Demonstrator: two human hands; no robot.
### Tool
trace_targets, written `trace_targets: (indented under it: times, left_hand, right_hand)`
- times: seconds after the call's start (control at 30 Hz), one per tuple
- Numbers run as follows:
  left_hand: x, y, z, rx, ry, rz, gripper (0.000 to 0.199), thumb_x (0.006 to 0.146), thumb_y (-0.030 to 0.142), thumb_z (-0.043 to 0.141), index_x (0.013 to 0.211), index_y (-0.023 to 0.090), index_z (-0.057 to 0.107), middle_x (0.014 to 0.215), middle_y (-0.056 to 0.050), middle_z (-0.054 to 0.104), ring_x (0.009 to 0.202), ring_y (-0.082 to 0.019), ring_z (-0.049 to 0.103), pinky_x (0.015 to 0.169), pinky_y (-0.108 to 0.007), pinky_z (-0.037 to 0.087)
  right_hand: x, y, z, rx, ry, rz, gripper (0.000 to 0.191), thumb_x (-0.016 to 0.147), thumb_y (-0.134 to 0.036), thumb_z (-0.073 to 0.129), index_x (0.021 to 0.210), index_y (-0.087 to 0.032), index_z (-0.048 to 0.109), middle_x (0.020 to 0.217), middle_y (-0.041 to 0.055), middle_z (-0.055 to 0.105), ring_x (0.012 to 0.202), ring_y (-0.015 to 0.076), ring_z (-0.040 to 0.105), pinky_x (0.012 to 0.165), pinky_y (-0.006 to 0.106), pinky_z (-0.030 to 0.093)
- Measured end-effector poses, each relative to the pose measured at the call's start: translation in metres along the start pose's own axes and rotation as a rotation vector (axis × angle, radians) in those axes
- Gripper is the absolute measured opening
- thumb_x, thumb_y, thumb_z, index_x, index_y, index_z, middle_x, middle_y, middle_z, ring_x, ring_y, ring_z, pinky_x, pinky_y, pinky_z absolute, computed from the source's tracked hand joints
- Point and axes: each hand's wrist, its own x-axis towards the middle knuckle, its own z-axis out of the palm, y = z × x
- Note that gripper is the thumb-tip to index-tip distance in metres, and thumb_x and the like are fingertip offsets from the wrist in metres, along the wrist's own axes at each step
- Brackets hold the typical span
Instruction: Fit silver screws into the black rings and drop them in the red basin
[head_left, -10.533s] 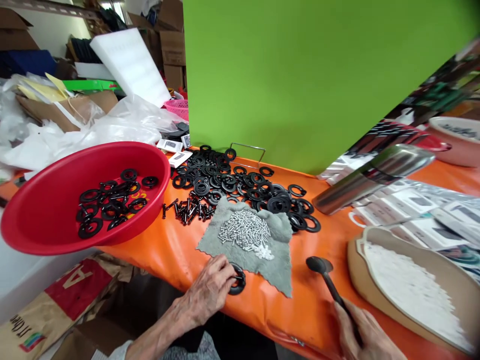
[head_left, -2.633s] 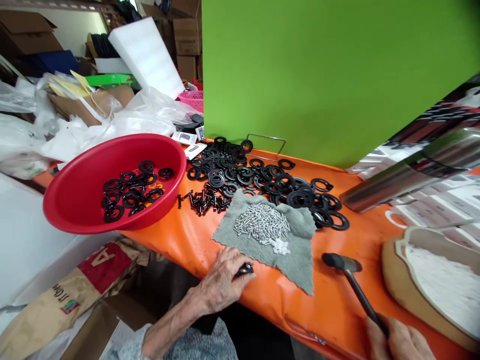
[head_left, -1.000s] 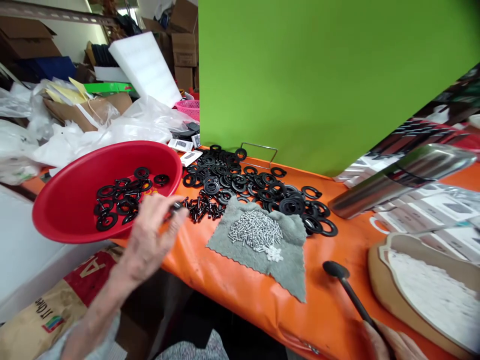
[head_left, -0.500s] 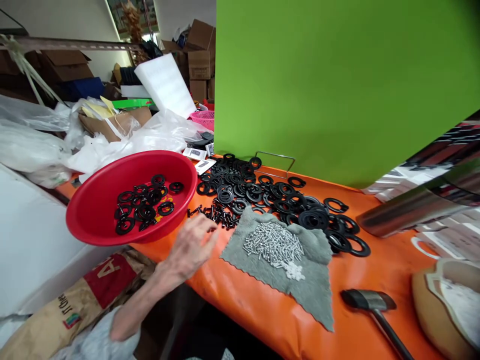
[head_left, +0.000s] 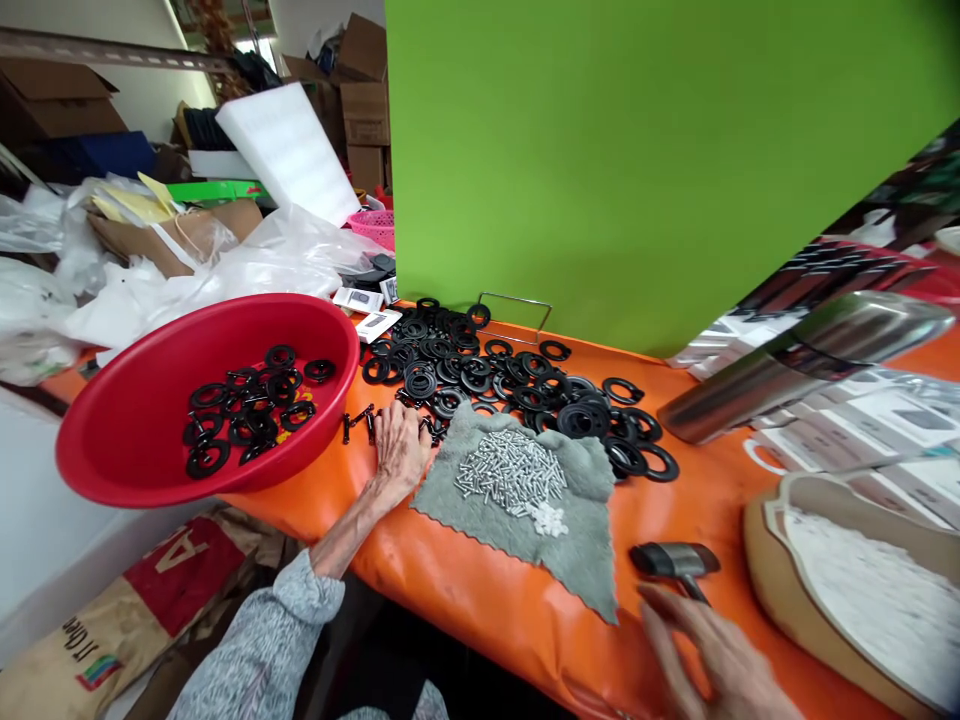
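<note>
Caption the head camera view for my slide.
Left hand resting beside black bolts on orange sheeting; right hand near a mallet.

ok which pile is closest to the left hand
The small heap of black bolts, partly covered by the left hand; the black rings and silver screws lie further off.

One red plastic basin, one grey cloth, one black mallet

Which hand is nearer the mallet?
Right. The right hand is just below the head of the mallet; the left hand rests beyond the grey cloth, beside the black screws.
</note>
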Motion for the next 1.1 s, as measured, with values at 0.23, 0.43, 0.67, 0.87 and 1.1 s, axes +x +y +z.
trace_targets:
  times: [0.23,0.43,0.67,0.87,1.1]
  left_hand:
    - [-0.065,0.007,-0.029,-0.55,-0.256,-0.061,0.016,0.091,0.031,0.044,0.089,0.018,0.052,0.079,-0.003,0.061,0.069,-0.015,0.062,0.066,-0.026,0.051]
    - [-0.116,0.024,-0.033,-1.132,-0.502,-0.311,0.026,0.075,0.036,0.063,0.085,0.016,0.051,0.077,0.0,0.053,0.067,-0.011,0.051,0.063,-0.021,0.047]
    - [-0.121,0.034,-0.038,-1.261,-0.536,-0.381,0.027,0.071,0.031,0.068,0.086,0.013,0.054,0.076,0.0,0.052,0.066,-0.009,0.047,0.062,-0.021,0.044]
    - [-0.123,0.034,-0.04,-1.296,-0.531,-0.369,0.029,0.071,0.034,0.071,0.083,0.014,0.056,0.076,0.0,0.053,0.066,-0.009,0.047,0.062,-0.021,0.042]
    - [-0.124,0.037,-0.04,-1.27,-0.563,-0.356,0.031,0.074,0.039,0.069,0.086,0.012,0.06,0.074,0.0,0.054,0.064,-0.009,0.047,0.063,-0.022,0.042]
  right_hand:
    - [0.047,-0.069,0.05,-0.156,0.059,-0.229,0.035,0.1,-0.034,0.027,0.091,-0.019,0.057,0.077,0.005,0.063,0.072,0.0207,0.06,0.065,0.034,0.044]
    - [0.054,-0.077,0.059,-0.332,0.042,-0.23,0.031,0.097,-0.024,0.032,0.082,-0.016,0.058,0.073,0.0081,0.06,0.073,0.0266,0.056,0.066,0.038,0.037]
    - [0.058,-0.08,0.059,-0.422,0.041,-0.286,0.027,0.093,-0.016,0.036,0.079,-0.014,0.059,0.067,0.0086,0.058,0.068,0.0268,0.053,0.067,0.038,0.036]
    - [0.054,-0.079,0.058,-0.393,0.045,-0.283,0.025,0.093,-0.02,0.037,0.081,-0.014,0.058,0.069,0.009,0.06,0.067,0.0253,0.053,0.069,0.037,0.038]
    - [0.054,-0.069,0.061,-0.231,0.002,-0.231,0.015,0.089,-0.021,0.04,0.085,-0.018,0.055,0.073,0.0081,0.062,0.072,0.0261,0.056,0.068,0.038,0.041]
